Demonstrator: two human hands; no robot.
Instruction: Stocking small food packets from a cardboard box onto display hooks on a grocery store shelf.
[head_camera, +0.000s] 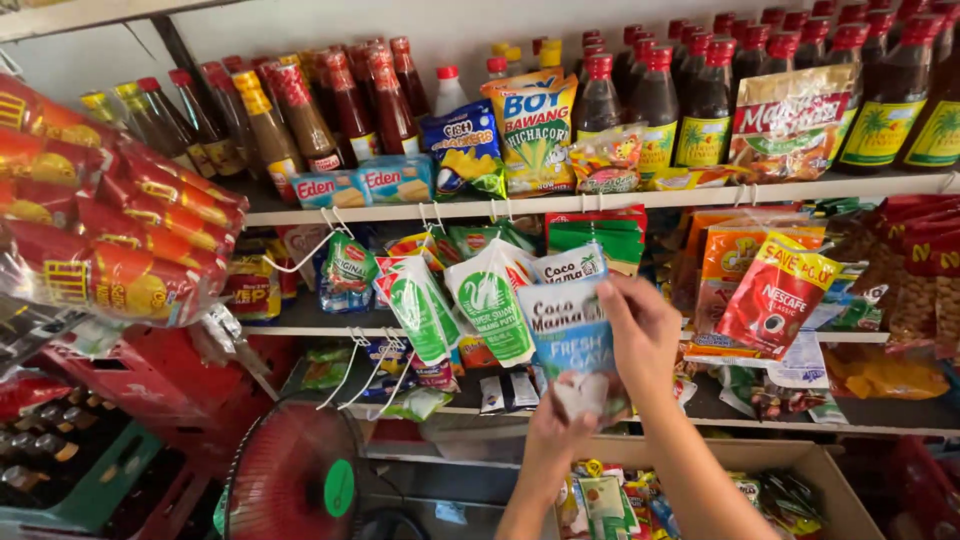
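The light blue sachet (572, 335) is held up in front of the middle shelf (300, 331), among a row of white and green pouches (455, 300) that hang from hooks at the front edge of the upper shelf (330, 214). The right hand (640, 335) pinches the sachet at its right side, with the thumb in front. The left hand (558, 425) comes from below and closes around its lower end. The sachet looks light and soft, a thin flexible packet with some fill inside. I think it will bend easily and its smooth film may slip, so the flat sealed edges at top and bottom seem the best places to hold it. Below the hands, an open cardboard box (815, 470) stands under the lowest shelf and holds many small colourful packets. At the lower left corner, a red crate (150, 385) and a green crate (100, 490) hold dark bottles with caps.
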